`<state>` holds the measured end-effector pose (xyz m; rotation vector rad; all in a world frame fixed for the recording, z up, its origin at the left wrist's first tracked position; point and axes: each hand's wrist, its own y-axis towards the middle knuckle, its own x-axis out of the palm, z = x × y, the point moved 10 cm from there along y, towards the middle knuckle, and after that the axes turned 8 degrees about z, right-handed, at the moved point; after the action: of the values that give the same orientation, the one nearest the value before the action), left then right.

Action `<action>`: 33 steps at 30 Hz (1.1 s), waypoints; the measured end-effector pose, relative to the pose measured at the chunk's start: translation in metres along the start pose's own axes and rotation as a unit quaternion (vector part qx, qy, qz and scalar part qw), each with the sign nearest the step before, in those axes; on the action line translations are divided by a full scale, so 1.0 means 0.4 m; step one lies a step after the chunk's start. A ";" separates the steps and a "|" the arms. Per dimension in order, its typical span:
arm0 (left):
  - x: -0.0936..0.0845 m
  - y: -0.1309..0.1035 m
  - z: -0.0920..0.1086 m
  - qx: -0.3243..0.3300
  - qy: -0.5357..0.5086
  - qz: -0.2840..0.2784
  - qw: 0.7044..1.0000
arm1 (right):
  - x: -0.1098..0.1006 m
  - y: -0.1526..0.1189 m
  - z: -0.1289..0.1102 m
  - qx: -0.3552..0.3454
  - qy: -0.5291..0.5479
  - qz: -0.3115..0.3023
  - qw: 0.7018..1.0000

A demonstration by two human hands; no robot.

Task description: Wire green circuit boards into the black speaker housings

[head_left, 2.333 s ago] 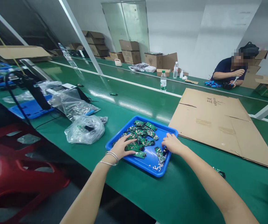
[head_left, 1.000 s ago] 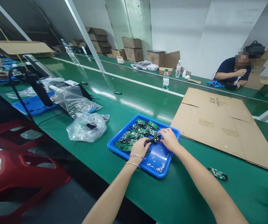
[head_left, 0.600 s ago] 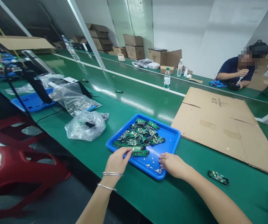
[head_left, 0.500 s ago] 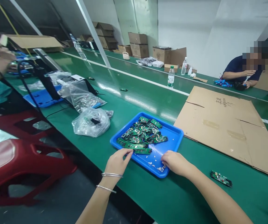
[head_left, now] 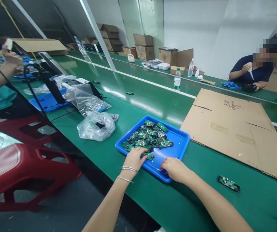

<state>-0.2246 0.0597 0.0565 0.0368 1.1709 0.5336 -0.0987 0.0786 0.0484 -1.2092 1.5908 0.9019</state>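
While circuit boards lie under and beyond left hand, in tray

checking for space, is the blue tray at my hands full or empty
Partly full: green boards cover the left of the blue tray, while its floor shows at right.

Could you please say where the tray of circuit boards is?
In the head view, the blue tray sits just right of centre, between a plastic bag and the cardboard sheet.

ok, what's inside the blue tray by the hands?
Heaped green circuit boards and small white pieces. Hidden: the heap's lower boards, and whatever lies beneath the left hand and right hand.
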 end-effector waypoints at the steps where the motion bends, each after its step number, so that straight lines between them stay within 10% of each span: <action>1: 0.001 0.002 -0.003 -0.002 0.000 0.004 1.000 | -0.014 -0.002 0.026 0.026 -0.010 0.010 1.000; 10: -0.104 0.019 -0.203 -0.157 0.099 0.143 0.972 | -0.076 -0.012 0.209 0.202 -0.084 0.060 0.974; 17: -0.067 0.110 -0.365 -0.181 0.126 0.050 0.974 | -0.103 -0.029 0.178 0.175 -0.057 0.065 0.981; 25: -0.061 0.115 -0.234 -0.048 0.084 0.039 0.995 | -0.043 0.098 0.018 0.162 -0.035 0.063 0.984; 33: -0.012 0.046 -0.098 0.071 -0.004 0.009 0.997 | -0.037 0.139 0.001 0.165 -0.029 0.074 0.983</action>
<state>-0.2675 0.0642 0.0504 0.1719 1.2009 0.4652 -0.1508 0.0973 0.0637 -0.8356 1.7194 0.7210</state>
